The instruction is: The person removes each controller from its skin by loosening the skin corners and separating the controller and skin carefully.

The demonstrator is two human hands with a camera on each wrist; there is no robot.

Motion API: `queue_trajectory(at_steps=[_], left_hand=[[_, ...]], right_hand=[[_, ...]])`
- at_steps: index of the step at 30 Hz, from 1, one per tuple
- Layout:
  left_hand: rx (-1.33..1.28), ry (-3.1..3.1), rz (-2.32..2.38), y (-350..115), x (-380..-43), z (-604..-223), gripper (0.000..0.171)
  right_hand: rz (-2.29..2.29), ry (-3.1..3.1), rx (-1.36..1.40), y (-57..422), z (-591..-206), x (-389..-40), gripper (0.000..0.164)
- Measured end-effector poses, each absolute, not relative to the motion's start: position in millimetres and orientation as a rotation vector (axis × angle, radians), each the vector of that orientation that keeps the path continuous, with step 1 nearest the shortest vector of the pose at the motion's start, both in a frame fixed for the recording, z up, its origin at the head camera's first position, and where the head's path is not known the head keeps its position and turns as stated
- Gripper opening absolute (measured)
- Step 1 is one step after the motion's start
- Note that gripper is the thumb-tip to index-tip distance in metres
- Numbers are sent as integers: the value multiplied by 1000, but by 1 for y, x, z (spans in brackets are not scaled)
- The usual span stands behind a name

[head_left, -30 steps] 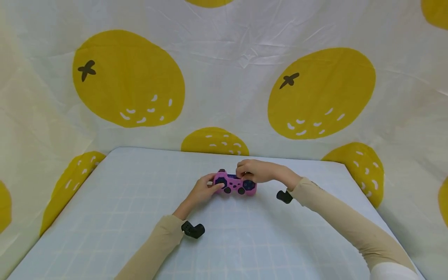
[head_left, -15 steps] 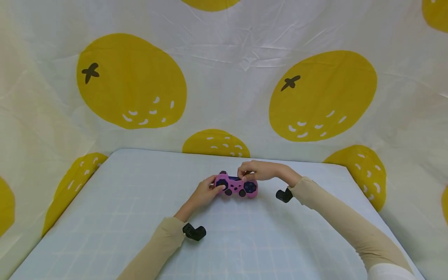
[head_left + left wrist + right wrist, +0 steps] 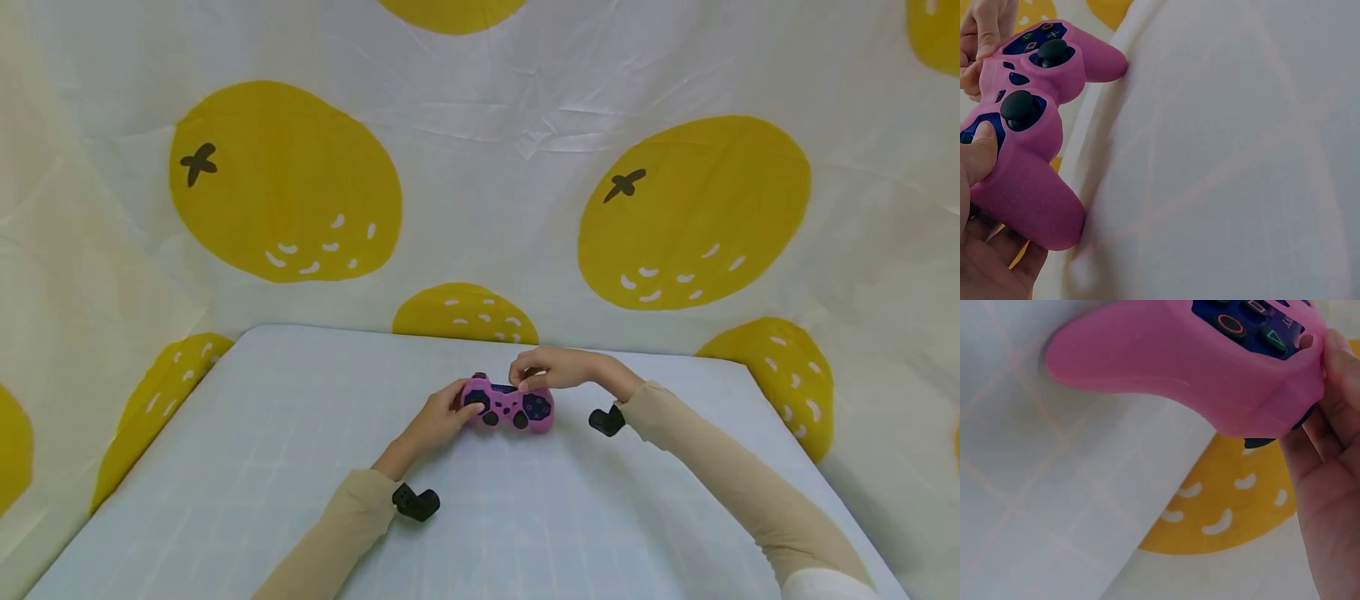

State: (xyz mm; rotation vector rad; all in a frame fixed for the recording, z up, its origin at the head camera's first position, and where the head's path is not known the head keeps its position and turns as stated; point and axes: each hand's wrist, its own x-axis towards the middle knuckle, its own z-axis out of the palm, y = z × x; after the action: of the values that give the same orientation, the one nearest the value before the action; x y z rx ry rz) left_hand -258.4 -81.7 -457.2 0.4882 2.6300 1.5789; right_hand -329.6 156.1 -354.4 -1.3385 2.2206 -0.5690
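Observation:
A game controller [image 3: 498, 400] with a blue face stands tilted on the table, its handle ends touching the cloth. A pink rubbery cover [image 3: 1029, 181] wraps it, leaving the black sticks and buttons exposed. My left hand [image 3: 437, 421] grips the left handle, the thumb lying on the directional pad and the fingers behind. At the top edge, right of centre, my right hand [image 3: 551, 368] pinches the cover between thumb and curled fingers. In the right wrist view, the right thumb [image 3: 1340, 359] lies against the cover's upper rim, and dark shoulder buttons show below it.
A pale blue checked cloth covers the table [image 3: 300, 467]. Behind it and along the sides hangs a white curtain [image 3: 487, 167] printed with big yellow fruit. Black wrist cameras [image 3: 416, 503] stick out from both sleeves.
The head view has tilted up a little, so everything sits slightly lower. My left hand keeps its grip, and my right hand stays at the controller's top edge with only a slight shift.

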Motion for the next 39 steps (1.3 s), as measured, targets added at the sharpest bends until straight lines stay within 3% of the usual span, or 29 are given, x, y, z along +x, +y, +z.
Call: queue_trajectory(at_steps=[23, 39], left_hand=[[577, 2641, 1427, -86, -259, -453, 48], [555, 2648, 1373, -86, -262, -455, 53]], right_hand=[[-748, 2140, -1223, 154, -366, -336, 12], [-572, 2130, -1243, 153, -358, -338, 13]])
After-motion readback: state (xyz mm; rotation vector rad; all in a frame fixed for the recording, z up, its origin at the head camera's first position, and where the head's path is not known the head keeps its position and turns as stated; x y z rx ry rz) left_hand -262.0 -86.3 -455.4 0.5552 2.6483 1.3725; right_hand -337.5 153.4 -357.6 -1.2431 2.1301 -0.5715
